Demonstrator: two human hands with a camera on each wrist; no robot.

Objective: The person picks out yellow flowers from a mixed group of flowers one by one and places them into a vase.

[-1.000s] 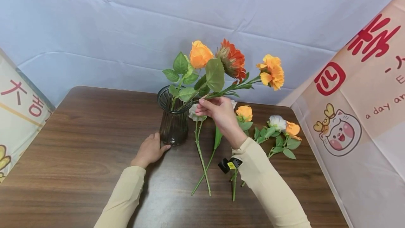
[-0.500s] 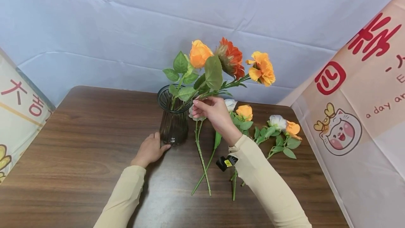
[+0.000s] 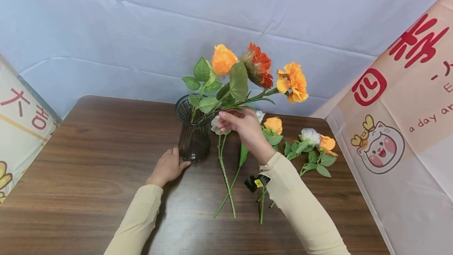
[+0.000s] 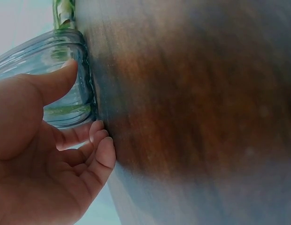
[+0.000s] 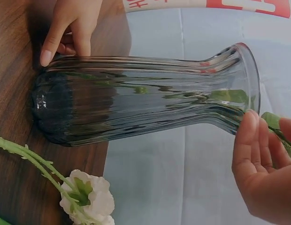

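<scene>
A dark, ribbed glass vase (image 3: 194, 143) stands on the wooden table. My left hand (image 3: 168, 166) holds its base low down, with the thumb against the glass (image 4: 51, 86) and the fingers round the bottom edge. My right hand (image 3: 247, 127) pinches the stem of a yellow-orange carnation (image 3: 293, 82) at the right side of the vase's rim. The carnation slants up to the right, its lower stem partly hidden by my fingers. An orange rose (image 3: 224, 60) and a red-orange daisy-like flower (image 3: 260, 66) rise from the vase.
White flowers (image 3: 218, 126) with crossing green stems lie right of the vase. Farther right lie an orange rose (image 3: 273, 125), a white rose (image 3: 310, 137) and another orange flower (image 3: 327, 145). A pale cloth hangs behind the table (image 3: 106, 137); a printed banner (image 3: 400, 121) stands at the right.
The carnation swings left, then its head dips and turns slightly. My right hand shifts a little left toward the rim and back right. My left hand and the vase stay put.
</scene>
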